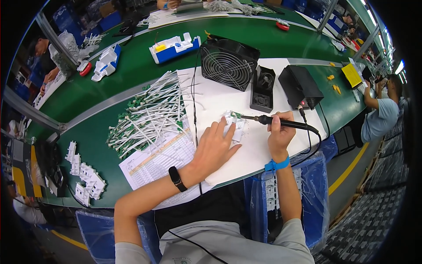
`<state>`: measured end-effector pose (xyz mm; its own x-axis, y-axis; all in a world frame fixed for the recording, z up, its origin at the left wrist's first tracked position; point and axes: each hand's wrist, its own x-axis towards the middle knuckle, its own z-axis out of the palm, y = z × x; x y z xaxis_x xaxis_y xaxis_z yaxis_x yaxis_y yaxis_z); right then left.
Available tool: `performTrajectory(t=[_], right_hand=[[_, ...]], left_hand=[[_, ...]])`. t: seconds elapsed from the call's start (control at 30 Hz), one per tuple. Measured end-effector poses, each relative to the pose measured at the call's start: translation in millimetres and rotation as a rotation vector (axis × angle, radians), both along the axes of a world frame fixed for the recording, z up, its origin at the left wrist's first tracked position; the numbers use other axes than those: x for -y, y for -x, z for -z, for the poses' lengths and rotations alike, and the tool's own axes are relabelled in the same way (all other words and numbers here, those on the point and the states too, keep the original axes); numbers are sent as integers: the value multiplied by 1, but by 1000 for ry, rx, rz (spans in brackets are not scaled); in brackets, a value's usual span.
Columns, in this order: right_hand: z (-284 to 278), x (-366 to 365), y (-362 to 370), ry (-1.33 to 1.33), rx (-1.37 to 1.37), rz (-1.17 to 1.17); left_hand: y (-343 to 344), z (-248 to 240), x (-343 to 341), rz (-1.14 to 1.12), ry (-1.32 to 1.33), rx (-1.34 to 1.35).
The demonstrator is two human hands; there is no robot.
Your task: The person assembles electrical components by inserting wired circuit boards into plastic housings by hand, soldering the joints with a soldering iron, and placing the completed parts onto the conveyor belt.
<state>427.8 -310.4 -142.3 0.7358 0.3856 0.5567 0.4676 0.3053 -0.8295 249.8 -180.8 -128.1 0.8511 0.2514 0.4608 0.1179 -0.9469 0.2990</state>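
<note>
Centre of frame: the right hand (281,136) grips a soldering iron (266,119) against a green board (236,115) on a white plastic part (238,135); the left hand (214,147), unclenched, rests on the part. Any slip of the iron could burn that hand.

Right fingers (276,125) hold 1 soldering iron (265,119).

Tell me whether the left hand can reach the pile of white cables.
Likely yes: only flat paper and a thin black cord lie between the left hand and the pile of white cables; nothing tall blocks it.
</note>
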Motion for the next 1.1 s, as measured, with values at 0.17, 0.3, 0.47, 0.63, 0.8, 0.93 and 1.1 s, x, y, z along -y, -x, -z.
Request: performTrajectory(t=[0.17,0.3,0.47,0.63,0.8,0.93,1.1], right_hand=[[2,-2,2,37,2,-71],[2,-1,2,74,25,-77],[0,-2,3,105,31,-104],[3,-1,1,131,57,-99],[1,-2,2,131,56,-107],[2,-1,1,134,34,-116],[1,-2,1,128,35,-109]], left_hand=[[-1,8,5,-23,-74,0],[-2,10,6,-25,-83,17],[-3,12,5,-27,-80,17],[-4,12,6,-25,-76,29],[-3,12,6,-27,-72,33],[-4,12,6,-26,-70,28],[-4,13,6,-28,-68,28]])
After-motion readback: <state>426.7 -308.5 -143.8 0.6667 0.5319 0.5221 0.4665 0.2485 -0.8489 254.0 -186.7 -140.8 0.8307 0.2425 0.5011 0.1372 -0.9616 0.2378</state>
